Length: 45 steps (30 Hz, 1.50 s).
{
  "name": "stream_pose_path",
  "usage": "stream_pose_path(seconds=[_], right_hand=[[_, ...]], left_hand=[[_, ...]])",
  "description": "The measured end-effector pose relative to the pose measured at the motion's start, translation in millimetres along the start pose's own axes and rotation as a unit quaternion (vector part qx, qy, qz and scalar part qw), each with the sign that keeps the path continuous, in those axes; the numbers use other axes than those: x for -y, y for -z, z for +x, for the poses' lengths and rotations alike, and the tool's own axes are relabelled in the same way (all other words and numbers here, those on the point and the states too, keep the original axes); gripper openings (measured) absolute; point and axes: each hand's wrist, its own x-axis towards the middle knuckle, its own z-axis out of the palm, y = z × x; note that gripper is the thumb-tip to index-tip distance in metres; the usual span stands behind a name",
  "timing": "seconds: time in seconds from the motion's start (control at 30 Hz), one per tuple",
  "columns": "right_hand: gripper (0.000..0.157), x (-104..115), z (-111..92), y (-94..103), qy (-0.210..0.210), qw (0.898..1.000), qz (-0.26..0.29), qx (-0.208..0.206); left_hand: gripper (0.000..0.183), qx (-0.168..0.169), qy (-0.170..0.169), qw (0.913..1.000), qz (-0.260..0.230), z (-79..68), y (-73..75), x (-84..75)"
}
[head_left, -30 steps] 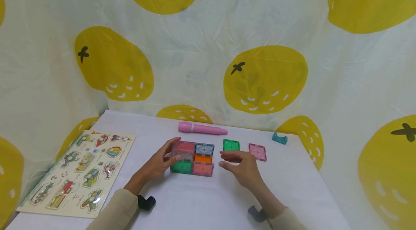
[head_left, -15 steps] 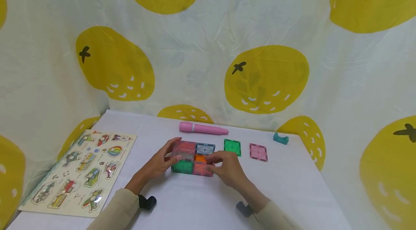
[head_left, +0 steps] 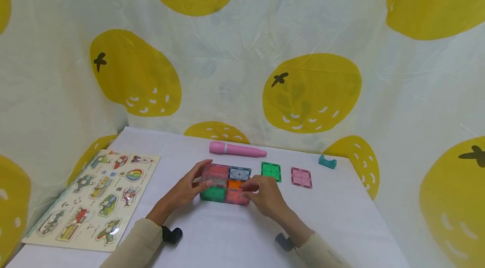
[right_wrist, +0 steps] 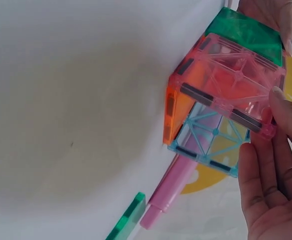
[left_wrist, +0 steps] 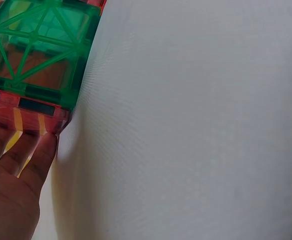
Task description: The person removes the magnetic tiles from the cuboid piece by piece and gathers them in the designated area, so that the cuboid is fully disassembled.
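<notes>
A box-like structure of see-through magnetic tiles stands on the white table in the head view. It has a green tile (head_left: pixel 213 193) and a pink-red tile (head_left: pixel 236 197) in front, a light blue tile (head_left: pixel 239 173) behind and an orange tile (head_left: pixel 234 184) between these. My left hand (head_left: pixel 183 192) grips its left end, with several fingers (left_wrist: pixel 45 150) against a red tile (left_wrist: pixel 30 110) in the left wrist view. At the right end, my right hand (head_left: pixel 268 196) pinches the pink-red tile's edge between thumb and fingers, and the right wrist view shows this tile (right_wrist: pixel 236 75) joined to the green one.
A loose green tile (head_left: pixel 271 171) and a pink tile (head_left: pixel 301 177) lie flat to the right. Behind the structure is a pink pen-shaped toy (head_left: pixel 238 149). A teal curved piece (head_left: pixel 327 162) sits far right, and a picture puzzle board (head_left: pixel 94 200) lies at the left.
My right hand has moved left from beside the structure and taken the pink-red tile's edge. It holds nearly still over the last half second. My left hand keeps its grip.
</notes>
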Motion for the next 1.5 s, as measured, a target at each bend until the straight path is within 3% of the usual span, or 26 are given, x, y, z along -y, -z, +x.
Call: stream_pose_path(seconds=[0.2,0.33,0.63,0.97,1.2,1.5], right_hand=[[0.017,-5,-5,5.3,0.019,0.999,-0.045,-0.003],[0.017,-8,-9,11.4,0.025,0.998,-0.048,-0.021],[0.023,-16,-16,33.9,-0.050,0.997,-0.002,-0.066],[0.019,-47,-23,63.4,-0.084,0.990,0.021,-0.112],[0.020,-66,-29,79.4,-0.134,0.980,0.056,-0.139],[0.021,-96,-36,106.0,-0.159,0.971,0.057,-0.168]], left_hand=[[0.078,-0.004,-0.004,0.9999,0.016,0.4,0.0,3.9],[0.079,-0.004,-0.006,0.9998,0.018,0.0,0.0,4.1],[0.076,-0.005,-0.003,0.9999,0.014,-0.3,1.5,3.1],[0.077,-0.007,-0.005,0.9998,0.019,-1.3,1.4,5.0],[0.077,-0.005,-0.003,0.9999,0.013,-0.2,0.8,3.4],[0.075,-0.003,-0.005,0.9999,0.013,1.2,-0.8,3.0]])
